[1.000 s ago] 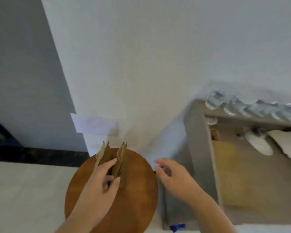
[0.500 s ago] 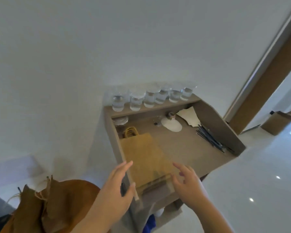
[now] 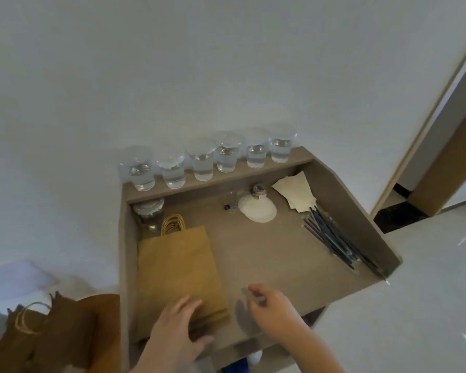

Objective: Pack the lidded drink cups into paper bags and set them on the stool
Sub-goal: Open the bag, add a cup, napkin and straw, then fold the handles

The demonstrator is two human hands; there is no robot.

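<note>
From my seat I see the stack of flat paper bags (image 3: 176,267) lying at the left side of the table (image 3: 280,259), close against its left wall. Its long axis runs from the near edge back toward the wall, with the twine handles (image 3: 172,224) pointing away from me and the folded bottom toward me. My left hand (image 3: 178,329) rests on that near end, fingers spread fairly straight on top of the paper and the thumb out along the near edge; it lies on the stack rather than closing around it. My right hand (image 3: 275,310) hangs just above the bare tabletop beside the bags, fingers loosely bent, holding nothing. The drink cups (image 3: 202,162) stand upright in a row of six on the back ledge against the wall, each part full of clear liquid. At the lower left, brown bags (image 3: 51,332) stand open-topped on the round wooden stool (image 3: 105,308). Dark straws (image 3: 339,238) lie along the right wall of the table.
</note>
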